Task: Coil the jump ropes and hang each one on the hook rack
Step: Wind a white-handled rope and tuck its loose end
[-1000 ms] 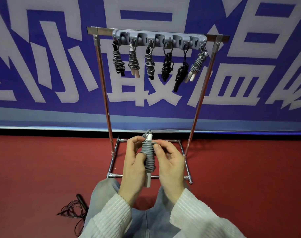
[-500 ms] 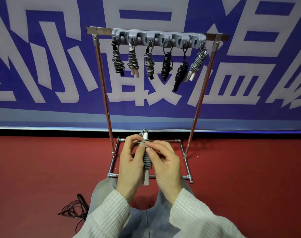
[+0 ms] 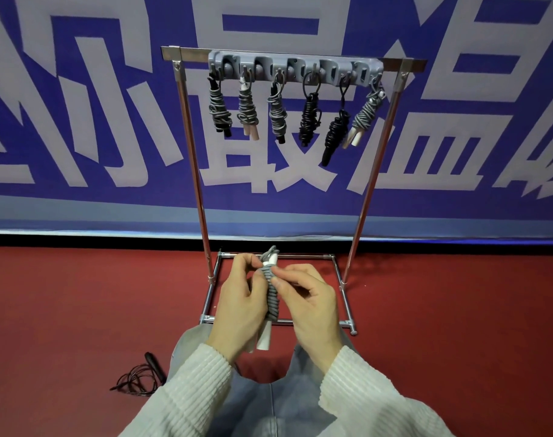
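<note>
We hold the grey jump rope point(image 3: 270, 298) upright between both hands, low in front of the hook rack point(image 3: 295, 68) and above our knees. Our left hand point(image 3: 242, 305) is curled round the wound bundle and its white handles point(image 3: 264, 340), which poke out below the palm. Our right hand point(image 3: 309, 305) pinches the cord near the top of the coil with thumb and forefinger, the other fingers loosely folded. A small loop of cord stands up at the top of the bundle.

We judge the step in hand to be finishing the wrap and securing the end. To do it well we should keep the left grip firm so the turns stay tight against the handles, draw the last turn snug with the right fingers, and leave that top loop wide enough to slip over a hook. If the loop is too small or the end slack, the coil may unwind once hung.

Six coiled ropes point(image 3: 309, 118) already hang along the rack, so we cannot tell which hook is free. One loose black rope point(image 3: 139, 378) lies on the red floor point(image 3: 458, 310) at our left, not yet coiled
</note>
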